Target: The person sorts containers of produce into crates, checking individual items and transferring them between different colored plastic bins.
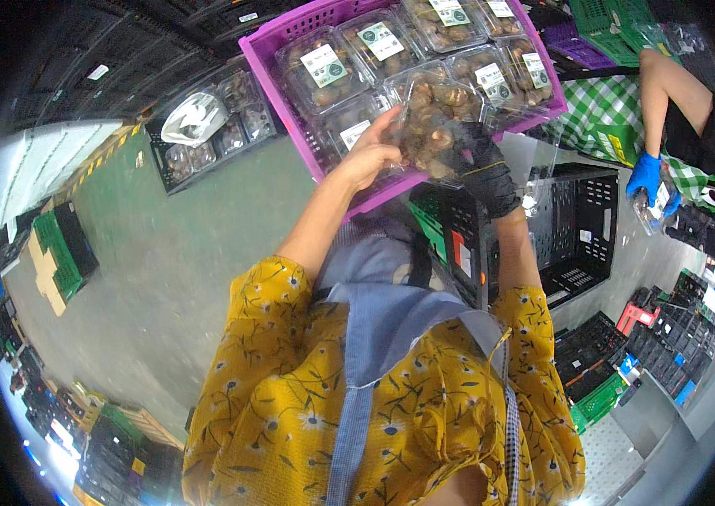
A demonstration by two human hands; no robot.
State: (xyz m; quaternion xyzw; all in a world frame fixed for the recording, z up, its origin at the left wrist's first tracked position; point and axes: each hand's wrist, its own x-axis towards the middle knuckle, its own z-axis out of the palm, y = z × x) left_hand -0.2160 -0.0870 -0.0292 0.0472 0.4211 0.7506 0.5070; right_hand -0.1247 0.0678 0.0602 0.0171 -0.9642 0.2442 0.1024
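Both my hands are on a clear plastic punnet [424,114] of knobbly brown produce, perhaps tubers or mushrooms, above the near side of a purple plastic crate [302,136]. My bare left hand [370,154] grips the punnet's left edge, thumb and fingers spread along it. On the right side, my right hand [487,171] holds it in a black glove with a thin yellowish band around it. No label shows on this punnet. In the crate sit several labelled punnets [326,92] of similar produce, partly hidden by the held one.
A black crate [575,231] stands to my right. Beyond it, a person's blue-gloved hand [645,180] holds another punnet [651,205]. On the green floor at left, a black crate [190,174] carries punnets and a white plastic bag [194,118]. Stacked black crates [123,50] line the far side.
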